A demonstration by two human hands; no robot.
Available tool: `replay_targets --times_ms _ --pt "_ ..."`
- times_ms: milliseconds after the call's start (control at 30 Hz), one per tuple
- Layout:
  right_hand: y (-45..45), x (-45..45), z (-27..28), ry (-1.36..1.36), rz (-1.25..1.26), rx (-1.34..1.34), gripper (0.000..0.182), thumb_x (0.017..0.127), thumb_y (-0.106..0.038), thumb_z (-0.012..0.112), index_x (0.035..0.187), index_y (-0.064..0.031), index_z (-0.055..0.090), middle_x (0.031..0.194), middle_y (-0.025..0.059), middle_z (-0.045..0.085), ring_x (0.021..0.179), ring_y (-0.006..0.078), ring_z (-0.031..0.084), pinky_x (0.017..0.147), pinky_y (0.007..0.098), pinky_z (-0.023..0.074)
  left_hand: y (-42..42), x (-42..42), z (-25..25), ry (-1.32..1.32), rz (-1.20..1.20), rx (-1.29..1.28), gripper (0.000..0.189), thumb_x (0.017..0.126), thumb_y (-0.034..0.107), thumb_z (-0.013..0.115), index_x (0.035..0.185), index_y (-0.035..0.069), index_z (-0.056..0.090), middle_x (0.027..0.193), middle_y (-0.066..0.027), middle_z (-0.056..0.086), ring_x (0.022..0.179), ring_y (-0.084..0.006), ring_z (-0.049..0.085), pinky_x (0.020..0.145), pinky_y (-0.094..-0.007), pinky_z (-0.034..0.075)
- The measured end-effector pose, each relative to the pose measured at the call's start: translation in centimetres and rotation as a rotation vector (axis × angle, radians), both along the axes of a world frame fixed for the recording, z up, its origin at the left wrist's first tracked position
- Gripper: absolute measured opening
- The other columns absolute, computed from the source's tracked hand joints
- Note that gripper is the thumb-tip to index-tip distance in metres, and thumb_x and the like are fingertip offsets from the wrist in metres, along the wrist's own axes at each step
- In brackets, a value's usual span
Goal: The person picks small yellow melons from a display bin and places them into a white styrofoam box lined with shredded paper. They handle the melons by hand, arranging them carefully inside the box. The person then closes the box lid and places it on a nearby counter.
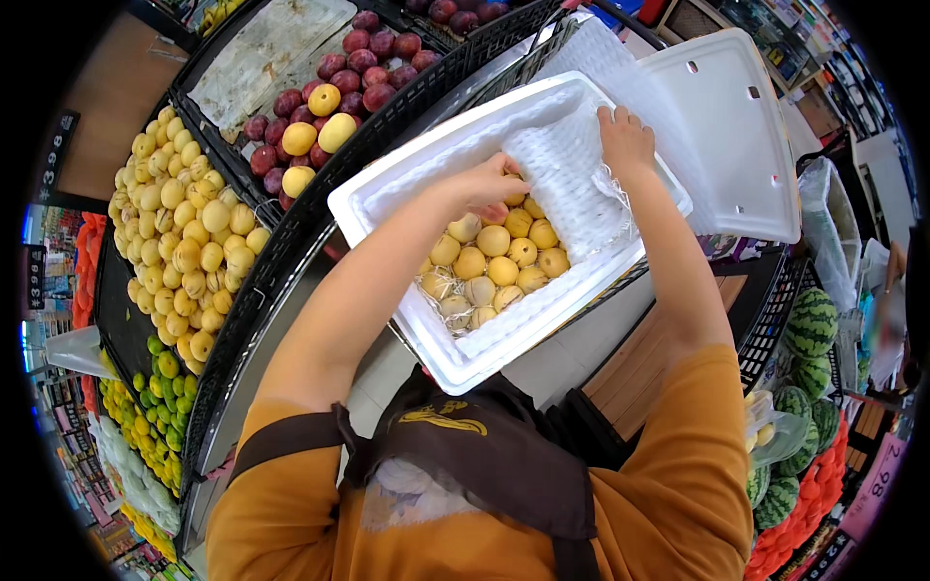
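Observation:
Before me, a white foam box (429,374) lined with padding holds yellow round fruits (503,271) in netting-like white strands. My left hand (488,187) reaches into the box, fingers curled at the fruits beside the folded edge of a white foam sheet (556,174); whether it grips a fruit is hidden. My right hand (626,141) rests over the sheet's far right edge by the box wall, fingers bent downward; its grip on the sheet cannot be made out. The sheet covers the right part of the fruits.
Dark red plums (378,97) with several yellow fruits among them lie in a black crate beyond the box. Piled yellow fruits (186,254) and green citrus (168,364) fill the left display. A white foam lid (741,145) leans at right; watermelons (811,322) sit below it.

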State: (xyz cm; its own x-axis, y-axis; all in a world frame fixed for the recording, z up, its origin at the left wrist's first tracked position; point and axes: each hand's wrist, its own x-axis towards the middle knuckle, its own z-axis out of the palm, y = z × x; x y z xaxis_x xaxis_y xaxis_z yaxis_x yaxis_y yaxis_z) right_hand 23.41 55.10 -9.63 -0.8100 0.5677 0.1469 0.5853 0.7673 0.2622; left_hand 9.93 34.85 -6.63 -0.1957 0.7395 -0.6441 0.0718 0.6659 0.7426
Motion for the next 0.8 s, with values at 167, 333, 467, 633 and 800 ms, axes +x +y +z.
replay_targets --times_ms 167,333,467,633,800 --pt "-0.3 -0.3 1.0 -0.07 0.06 -0.18 0.048 0.076 -0.009 0.06 0.12 -0.0063 0.038 0.097 0.0145 0.06 0.084 0.0312 0.063 0.068 0.0391 0.0517 2.3 2.9 -3.5 -0.093 0.189 0.012 0.062 0.082 0.028 0.062 0.134 0.021 0.027 0.119 -0.0143 0.044 0.086 -0.019 0.055 0.074 -0.0313 0.049" --pt "-2.3 -0.7 4.2 -0.232 0.017 -0.781 0.087 0.079 -0.05 0.054 0.139 0.0007 0.016 0.115 0.0287 0.052 0.108 0.0399 0.052 0.092 0.0417 0.0414 3.3 4.3 -4.7 -0.33 0.378 0.102 0.054 0.086 0.02 0.055 0.133 0.022 0.028 0.108 -0.0128 0.05 0.087 -0.0223 0.053 0.073 -0.0367 0.047" --pt "-7.5 0.2 2.9 -0.422 0.07 -0.773 0.107 0.066 -0.054 0.067 0.137 0.0066 0.015 0.132 0.0294 0.036 0.114 0.0431 0.045 0.093 0.0421 0.0407 4.1 3.3 -6.7 -0.43 0.586 0.168 0.041 0.087 0.019 0.051 0.125 0.013 0.037 0.108 -0.0104 0.049 0.09 -0.0224 0.051 0.073 -0.0375 0.045" --pt "-9.2 -0.6 -0.9 -0.175 0.119 -0.696 0.08 0.064 -0.03 0.071 0.126 0.0052 0.032 0.124 0.0226 0.045 0.107 0.0371 0.052 0.082 0.0433 0.0468 3.7 4.0 -3.9 -0.305 0.568 0.181 0.045 0.084 0.024 0.056 0.122 0.01 0.036 0.106 -0.0099 0.046 0.086 -0.0221 0.049 0.075 -0.0372 0.043" --pt "-8.4 0.1 1.0 0.151 -0.012 -0.985 0.058 0.067 -0.01 0.064 0.12 -0.0008 0.044 0.11 0.0209 0.055 0.097 0.03 0.057 0.078 0.0387 0.048 2.3 4.5 -0.2 -0.332 0.705 0.263 0.05 0.086 0.035 0.054 0.124 0.017 0.027 0.109 -0.0116 0.043 0.083 -0.0219 0.05 0.075 -0.0408 0.043"
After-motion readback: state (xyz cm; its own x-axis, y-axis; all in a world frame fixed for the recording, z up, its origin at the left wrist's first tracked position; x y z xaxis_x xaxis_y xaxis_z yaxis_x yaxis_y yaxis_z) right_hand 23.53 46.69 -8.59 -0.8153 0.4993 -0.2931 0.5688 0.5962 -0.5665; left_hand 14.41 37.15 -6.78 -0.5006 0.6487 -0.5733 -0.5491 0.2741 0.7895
